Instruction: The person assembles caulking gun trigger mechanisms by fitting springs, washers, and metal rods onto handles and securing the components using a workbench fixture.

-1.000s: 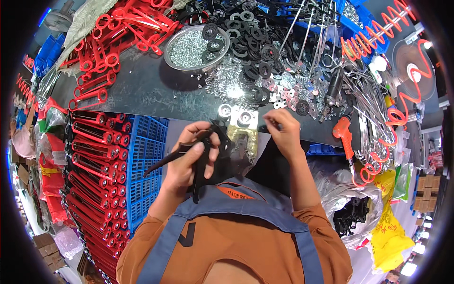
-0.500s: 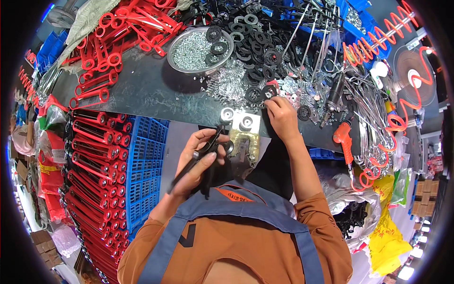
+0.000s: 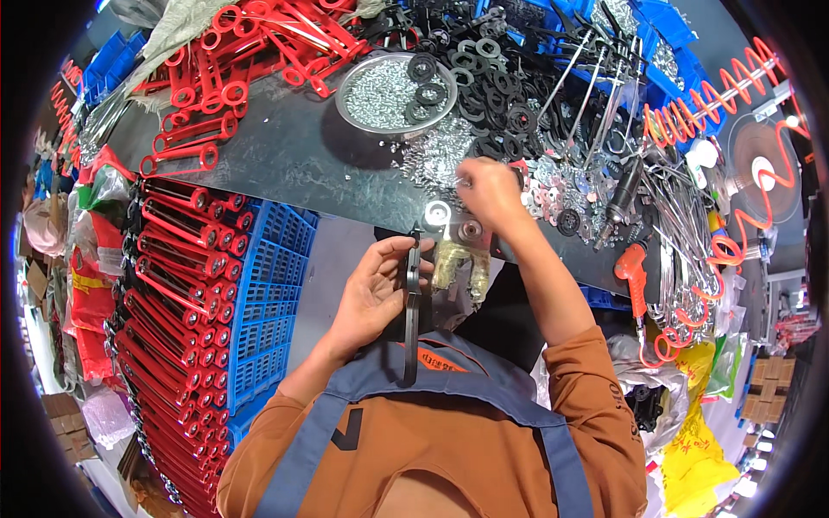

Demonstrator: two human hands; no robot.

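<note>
My left hand [image 3: 373,292] is closed round a long black plastic part [image 3: 412,324], thin side up, in front of the apron. Just beyond it stands a small fixture [image 3: 451,263] wrapped in yellowish tape, with a round metal seat [image 3: 470,230] on top. Beside that seat lies a pale ring [image 3: 438,212]. Over the near edge of a heap of small shiny springs [image 3: 427,161], my right hand [image 3: 494,194] has its fingers curled together. Whatever they pinch is too small and hidden to make out.
A metal bowl [image 3: 352,105] of small silvery pieces stands behind, with black rings [image 3: 492,86] heaped beside it. Red handles [image 3: 211,86] lie far left; more red parts [image 3: 173,345] are stacked by a blue crate [image 3: 272,285]. An orange air tool [image 3: 633,272] hangs at right.
My right hand has moved left from the black rings to the springs. My left hand has turned the black part from slanting to nearly straight. The whole view has shifted slightly.
</note>
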